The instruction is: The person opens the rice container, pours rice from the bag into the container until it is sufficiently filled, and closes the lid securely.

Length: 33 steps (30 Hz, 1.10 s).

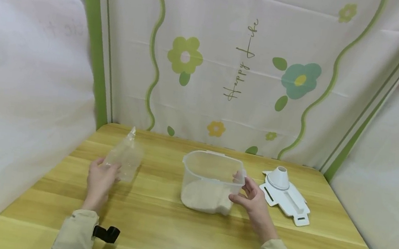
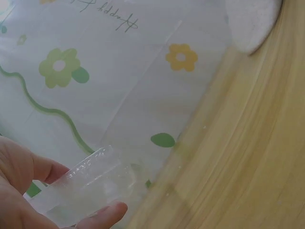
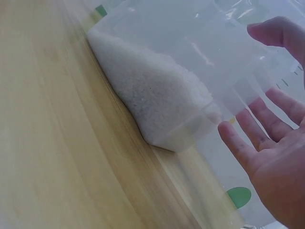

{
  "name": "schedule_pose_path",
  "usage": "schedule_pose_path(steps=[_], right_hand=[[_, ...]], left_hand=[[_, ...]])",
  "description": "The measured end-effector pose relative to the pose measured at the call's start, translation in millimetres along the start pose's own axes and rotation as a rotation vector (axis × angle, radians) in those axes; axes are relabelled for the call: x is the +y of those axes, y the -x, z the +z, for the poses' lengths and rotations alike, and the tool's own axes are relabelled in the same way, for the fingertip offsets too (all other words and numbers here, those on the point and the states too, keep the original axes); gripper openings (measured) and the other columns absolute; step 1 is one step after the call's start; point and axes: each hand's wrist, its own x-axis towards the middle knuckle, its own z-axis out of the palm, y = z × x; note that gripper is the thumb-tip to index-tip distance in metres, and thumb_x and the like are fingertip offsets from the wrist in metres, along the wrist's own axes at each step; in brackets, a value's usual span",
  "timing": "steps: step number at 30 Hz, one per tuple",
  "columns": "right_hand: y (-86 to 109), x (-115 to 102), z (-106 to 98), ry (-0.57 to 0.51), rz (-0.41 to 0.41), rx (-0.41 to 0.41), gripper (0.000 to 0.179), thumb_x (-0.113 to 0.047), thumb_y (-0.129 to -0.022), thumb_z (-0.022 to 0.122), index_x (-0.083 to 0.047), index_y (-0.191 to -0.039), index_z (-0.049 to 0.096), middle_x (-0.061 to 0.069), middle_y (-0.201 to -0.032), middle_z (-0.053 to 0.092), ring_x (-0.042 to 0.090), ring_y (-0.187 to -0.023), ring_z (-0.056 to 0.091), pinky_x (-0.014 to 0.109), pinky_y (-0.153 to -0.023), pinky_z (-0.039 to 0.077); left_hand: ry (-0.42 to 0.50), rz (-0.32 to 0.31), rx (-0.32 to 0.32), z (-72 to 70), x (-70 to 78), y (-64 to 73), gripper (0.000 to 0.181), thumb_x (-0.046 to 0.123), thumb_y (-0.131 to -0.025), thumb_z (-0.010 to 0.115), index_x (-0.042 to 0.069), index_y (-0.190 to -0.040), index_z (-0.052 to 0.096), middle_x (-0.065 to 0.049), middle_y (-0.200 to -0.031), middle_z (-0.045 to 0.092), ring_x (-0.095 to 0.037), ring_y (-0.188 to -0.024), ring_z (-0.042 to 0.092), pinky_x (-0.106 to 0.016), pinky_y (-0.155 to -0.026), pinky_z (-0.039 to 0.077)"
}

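Observation:
On the left, my left hand (image 1: 102, 177) holds a clear plastic bag (image 1: 128, 157) between thumb and fingers; its pointed top stands up above the table. The left wrist view shows the see-through bag (image 2: 95, 186) between the thumb and a finger. A translucent plastic container (image 1: 211, 180) stands upright and lidless in the middle, its lower part filled with white rice (image 3: 147, 86). At its right end is my right hand (image 1: 253, 197), thumb towards the front and fingers spread along the end wall. Those fingers (image 3: 269, 121) are fairly straight, with the tips right at the wall.
A white plastic lid (image 1: 289, 199) with a cone-shaped spout (image 1: 279, 178) lies to the right of the container. The wooden table (image 1: 169, 238) runs back to a flower-printed curtain (image 1: 205, 112). More curtain hangs on both sides.

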Motion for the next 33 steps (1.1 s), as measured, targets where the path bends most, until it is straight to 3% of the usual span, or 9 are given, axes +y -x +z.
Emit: schedule_pose_path(steps=[7, 12, 16, 21, 28, 33], right_hand=[[0.3, -1.0, -0.3, 0.008, -0.006, -0.012, 0.073, 0.006, -0.082, 0.074, 0.008, -0.145, 0.037, 0.029, -0.146, 0.039, 0.035, -0.135, 0.036, 0.027, -0.101, 0.043], [0.1, 0.1, -0.6, 0.004, 0.003, 0.001, 0.072, 0.007, -0.081, 0.074, 0.006, -0.144, 0.040, 0.030, -0.145, 0.038, 0.034, -0.132, 0.039, 0.028, -0.098, 0.046], [-0.6, 1.2, -0.7, 0.014, 0.001, -0.001, 0.070, 0.008, -0.081, 0.074, 0.005, -0.144, 0.041, 0.031, -0.145, 0.037, 0.031, -0.131, 0.041, 0.029, -0.098, 0.046], [-0.6, 1.2, -0.6, 0.010, -0.007, -0.006, 0.071, 0.007, -0.081, 0.074, 0.004, -0.144, 0.041, 0.029, -0.146, 0.038, 0.031, -0.132, 0.040, 0.029, -0.098, 0.046], [-0.6, 2.1, -1.2, 0.018, -0.005, -0.002, 0.072, 0.005, -0.081, 0.075, 0.004, -0.144, 0.040, 0.025, -0.145, 0.041, 0.033, -0.132, 0.039, 0.028, -0.099, 0.045], [-0.9, 0.7, 0.1, 0.024, -0.009, -0.003, 0.072, 0.006, -0.082, 0.074, 0.007, -0.144, 0.039, 0.022, -0.144, 0.044, 0.034, -0.133, 0.039, 0.028, -0.100, 0.044]], left_hand=[[-0.047, -0.003, -0.031, -1.4, -3.1, -0.2, 0.081, 0.021, -0.097, 0.061, -0.002, -0.153, 0.008, -0.032, -0.138, 0.036, -0.034, -0.106, 0.053, -0.037, -0.086, 0.053], [-0.123, 0.026, -0.016, -1.0, -4.3, 0.7, 0.084, 0.026, -0.095, 0.063, -0.006, -0.151, 0.008, -0.035, -0.137, 0.032, -0.043, -0.118, 0.040, -0.053, -0.095, 0.041], [-0.213, 0.093, 0.040, -2.7, -3.2, 0.9, 0.082, 0.034, -0.095, 0.063, -0.008, -0.150, 0.018, -0.036, -0.143, 0.021, -0.051, -0.127, 0.026, -0.064, -0.099, 0.033], [-0.226, 0.181, 0.084, -3.9, 3.4, 2.0, 0.079, 0.046, -0.094, 0.063, 0.002, -0.150, 0.029, -0.027, -0.151, 0.013, -0.047, -0.128, 0.028, -0.063, -0.100, 0.033], [-0.170, 0.265, -0.018, 0.8, 7.6, 4.4, 0.088, 0.058, -0.086, 0.067, 0.014, -0.153, 0.030, -0.012, -0.157, 0.010, -0.040, -0.138, 0.022, -0.064, -0.105, 0.027], [-0.270, 0.442, -0.151, 9.3, 5.2, 5.0, 0.088, 0.048, -0.086, 0.074, 0.012, -0.153, 0.029, -0.010, -0.156, 0.016, -0.041, -0.136, 0.024, -0.068, -0.102, 0.030]])
